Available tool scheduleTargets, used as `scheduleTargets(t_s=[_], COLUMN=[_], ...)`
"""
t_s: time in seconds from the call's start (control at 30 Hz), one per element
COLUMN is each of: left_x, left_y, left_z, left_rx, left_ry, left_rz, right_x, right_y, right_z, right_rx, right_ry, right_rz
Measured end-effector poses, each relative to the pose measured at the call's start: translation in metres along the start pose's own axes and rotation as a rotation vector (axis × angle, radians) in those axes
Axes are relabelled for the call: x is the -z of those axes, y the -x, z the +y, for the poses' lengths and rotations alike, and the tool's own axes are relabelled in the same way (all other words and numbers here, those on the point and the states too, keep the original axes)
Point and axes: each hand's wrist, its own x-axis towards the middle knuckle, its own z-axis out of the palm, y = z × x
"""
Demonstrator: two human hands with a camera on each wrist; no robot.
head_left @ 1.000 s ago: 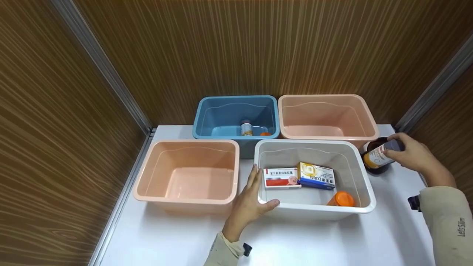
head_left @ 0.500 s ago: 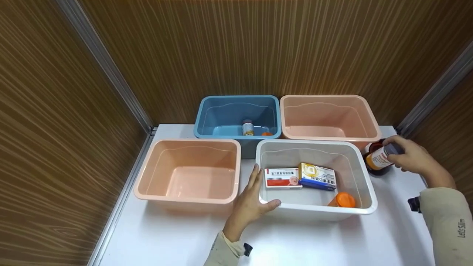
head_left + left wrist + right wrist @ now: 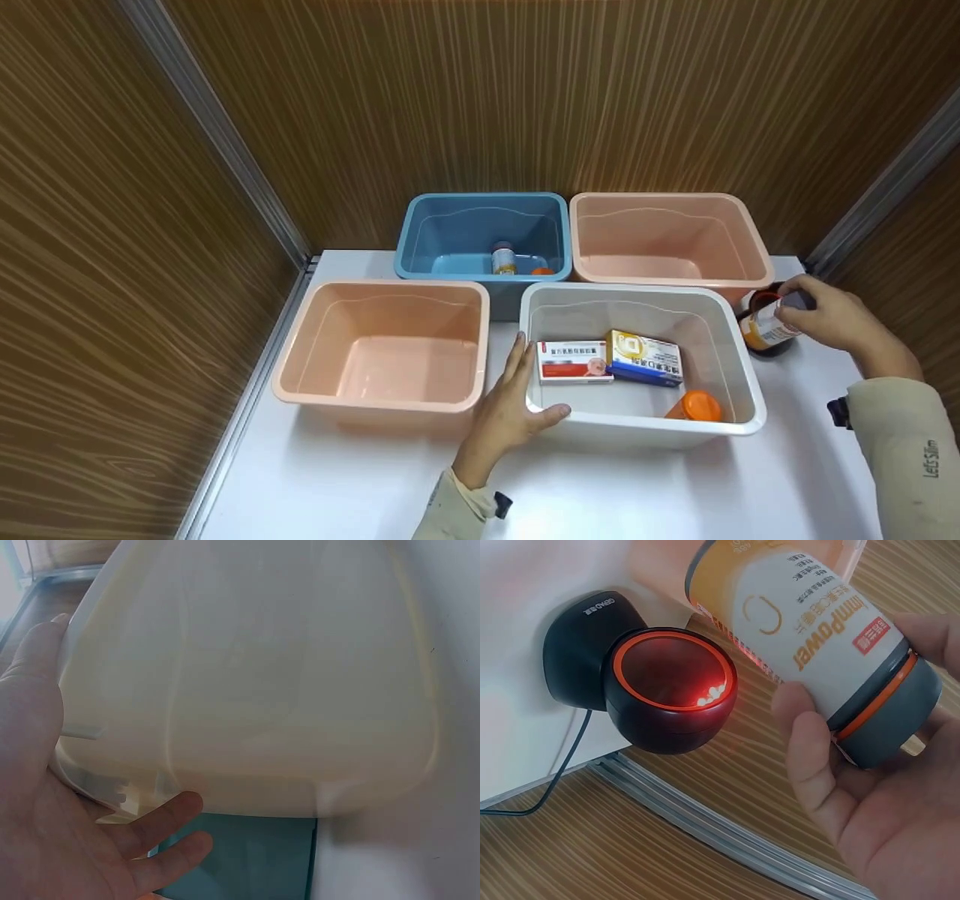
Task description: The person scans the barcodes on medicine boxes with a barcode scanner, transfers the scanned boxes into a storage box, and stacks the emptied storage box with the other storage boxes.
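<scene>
At the right, my right hand (image 3: pixel 844 322) grips a vitamin bottle (image 3: pixel 802 637) by its dark grey cap, tilted, its label reading "ImmPower". The bottle is close to a black barcode scanner (image 3: pixel 671 690), whose round window glows red. My left hand (image 3: pixel 502 412) rests at the near left corner of the white bin (image 3: pixel 637 424), thumb over the front rim and fingers extended along the left side. Inside that bin are a red-and-white medicine box (image 3: pixel 574 370), a blue, white and yellow medicine box (image 3: pixel 646 357) and an orange-capped bottle (image 3: pixel 699 406).
A blue bin (image 3: pixel 480 197) at the back holds a small bottle (image 3: pixel 504 260) and something orange (image 3: pixel 542 271). One pink bin (image 3: pixel 667 198) stands beside it, another pink bin (image 3: pixel 379 406) at front left. Wood-grain walls (image 3: pixel 480 97) enclose the white table (image 3: pixel 585 495). The scanner's cable (image 3: pixel 568 757) trails away.
The bottle has turned slightly in my right hand, and red light now shows on it at the scanner. My left hand stays on the white bin.
</scene>
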Motion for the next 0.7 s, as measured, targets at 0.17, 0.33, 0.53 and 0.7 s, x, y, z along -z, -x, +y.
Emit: scheduleTargets(t_s=[0.17, 0.33, 0.53, 0.7], left_x=[0.0002, 0.0001, 0.0003, 0.0007], left_y=[-0.0001, -0.0001, 0.0005, 0.0003], left_z=[0.0002, 0.0006, -0.0004, 0.0], left_rx=[0.015, 0.014, 0.002, -0.013], left_ry=[-0.005, -0.004, -0.008, -0.015], left_rz=[-0.015, -0.015, -0.007, 0.0], right_x=[0.0022, 0.0035, 0.0029, 0.003], right_y=[0.0017, 0.003, 0.0026, 0.0056], right_z=[-0.0019, -0.0022, -0.002, -0.0046], right_rx=[-0.005, -0.033, -0.036, 0.019], right_ry=[-0.031, -0.067, -0.098, -0.12], right_rz=[-0.006, -0.038, -0.031, 0.055])
